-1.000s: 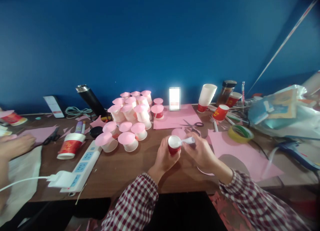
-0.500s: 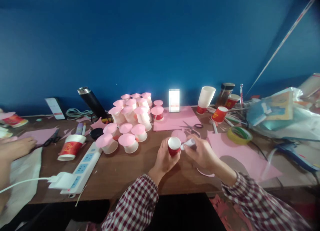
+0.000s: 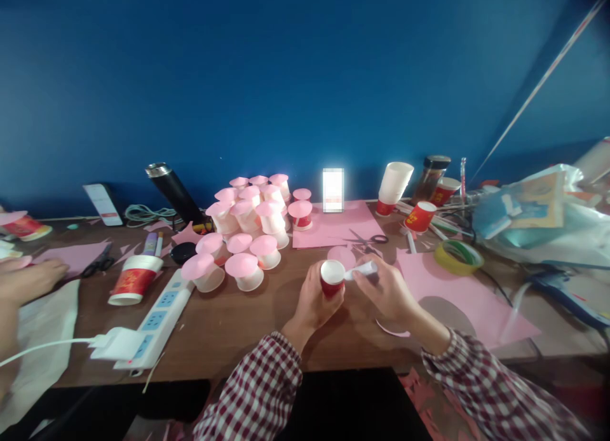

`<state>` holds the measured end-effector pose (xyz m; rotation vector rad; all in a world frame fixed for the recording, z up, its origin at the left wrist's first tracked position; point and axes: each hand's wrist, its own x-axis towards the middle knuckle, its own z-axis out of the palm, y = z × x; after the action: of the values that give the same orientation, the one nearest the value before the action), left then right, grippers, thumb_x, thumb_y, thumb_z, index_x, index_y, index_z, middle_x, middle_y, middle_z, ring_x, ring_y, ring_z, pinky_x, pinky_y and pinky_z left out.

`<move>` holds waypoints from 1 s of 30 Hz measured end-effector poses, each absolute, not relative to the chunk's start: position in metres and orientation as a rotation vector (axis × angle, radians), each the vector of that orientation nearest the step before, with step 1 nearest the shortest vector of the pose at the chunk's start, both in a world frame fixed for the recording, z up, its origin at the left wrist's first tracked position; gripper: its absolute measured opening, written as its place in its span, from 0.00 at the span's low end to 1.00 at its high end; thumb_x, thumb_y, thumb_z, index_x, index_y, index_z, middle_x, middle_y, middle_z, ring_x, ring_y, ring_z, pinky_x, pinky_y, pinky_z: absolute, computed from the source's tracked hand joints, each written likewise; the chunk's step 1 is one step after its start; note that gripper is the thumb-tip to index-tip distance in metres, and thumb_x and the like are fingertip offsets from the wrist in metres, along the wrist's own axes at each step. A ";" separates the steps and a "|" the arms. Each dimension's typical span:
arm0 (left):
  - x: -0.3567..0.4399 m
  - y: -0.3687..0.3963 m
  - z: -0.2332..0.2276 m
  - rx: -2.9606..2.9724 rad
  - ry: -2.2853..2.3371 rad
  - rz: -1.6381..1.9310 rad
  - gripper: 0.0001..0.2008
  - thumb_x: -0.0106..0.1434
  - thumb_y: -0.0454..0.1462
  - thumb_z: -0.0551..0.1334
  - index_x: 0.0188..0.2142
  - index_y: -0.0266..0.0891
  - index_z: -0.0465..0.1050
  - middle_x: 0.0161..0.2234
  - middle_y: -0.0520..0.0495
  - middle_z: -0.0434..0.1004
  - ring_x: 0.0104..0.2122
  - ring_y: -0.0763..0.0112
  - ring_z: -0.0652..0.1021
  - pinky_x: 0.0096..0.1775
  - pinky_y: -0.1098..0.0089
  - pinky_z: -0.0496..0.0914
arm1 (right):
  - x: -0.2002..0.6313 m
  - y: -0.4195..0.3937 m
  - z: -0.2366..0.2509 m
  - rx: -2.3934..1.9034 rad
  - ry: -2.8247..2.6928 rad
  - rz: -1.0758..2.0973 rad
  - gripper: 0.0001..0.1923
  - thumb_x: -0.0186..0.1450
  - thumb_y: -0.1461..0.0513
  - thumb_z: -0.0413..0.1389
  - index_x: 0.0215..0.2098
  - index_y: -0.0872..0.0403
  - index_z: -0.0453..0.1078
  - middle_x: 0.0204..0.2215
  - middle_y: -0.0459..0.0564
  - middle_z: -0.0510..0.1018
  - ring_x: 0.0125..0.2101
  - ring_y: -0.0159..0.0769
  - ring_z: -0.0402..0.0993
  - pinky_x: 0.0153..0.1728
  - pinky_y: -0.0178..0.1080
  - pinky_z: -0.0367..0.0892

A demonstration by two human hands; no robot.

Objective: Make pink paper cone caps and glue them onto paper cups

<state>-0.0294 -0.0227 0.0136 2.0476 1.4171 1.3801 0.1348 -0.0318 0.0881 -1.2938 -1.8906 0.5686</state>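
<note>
My left hand grips a small red paper cup, bottom side up, above the wooden table. My right hand holds a white glue stick with its tip against the cup's white bottom rim. A pink paper disc lies on the table just behind the cup. Both sleeves are red-and-white checked.
Several cups topped with pink discs cluster at the back left of me. Pink paper sheets, scissors, a tape roll, a white power strip and a red cup lie around. Another person's hand rests at far left.
The glue stick's tip has shifted slightly around the cup's rim; my left hand keeps the cup in about the same place.
</note>
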 end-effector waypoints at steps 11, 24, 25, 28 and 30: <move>-0.029 -0.023 0.013 2.008 1.439 1.372 0.21 0.53 0.36 0.63 0.46 0.40 0.61 0.42 0.44 0.70 0.42 0.64 0.72 0.44 0.62 0.68 | 0.131 -0.035 0.083 -1.313 -1.740 0.613 0.09 0.64 0.57 0.52 0.38 0.54 0.63 0.28 0.47 0.74 0.25 0.33 0.69 0.28 0.34 0.64; -0.029 -0.024 0.015 1.973 1.438 1.362 0.22 0.53 0.36 0.63 0.47 0.40 0.60 0.42 0.44 0.69 0.42 0.63 0.71 0.45 0.61 0.67 | 0.136 -0.035 0.080 -1.323 -1.666 0.654 0.09 0.63 0.57 0.52 0.38 0.53 0.64 0.27 0.46 0.74 0.24 0.32 0.69 0.26 0.33 0.64; -0.029 -0.024 0.014 1.979 1.441 1.357 0.22 0.53 0.36 0.63 0.47 0.40 0.60 0.42 0.44 0.69 0.42 0.63 0.71 0.45 0.61 0.67 | 0.135 -0.035 0.081 -1.314 -1.668 0.661 0.09 0.64 0.57 0.52 0.38 0.54 0.64 0.27 0.46 0.74 0.24 0.32 0.69 0.26 0.33 0.64; -0.029 -0.023 0.013 1.986 1.442 1.352 0.22 0.53 0.36 0.63 0.47 0.40 0.61 0.41 0.44 0.68 0.42 0.64 0.71 0.45 0.62 0.67 | 0.132 -0.034 0.082 -1.274 -1.704 0.681 0.08 0.64 0.57 0.52 0.37 0.54 0.64 0.27 0.46 0.74 0.25 0.33 0.69 0.28 0.33 0.64; -0.029 -0.024 0.013 1.988 1.438 1.360 0.21 0.53 0.35 0.63 0.47 0.40 0.61 0.41 0.44 0.68 0.41 0.64 0.71 0.45 0.62 0.68 | 0.132 -0.033 0.081 -1.254 -1.728 0.697 0.07 0.64 0.58 0.52 0.37 0.54 0.64 0.27 0.46 0.74 0.26 0.33 0.69 0.28 0.33 0.64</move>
<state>-0.0294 -0.0235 0.0133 1.9879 1.4376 1.3596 0.1322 -0.0329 0.0813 -1.2541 -1.7279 0.6967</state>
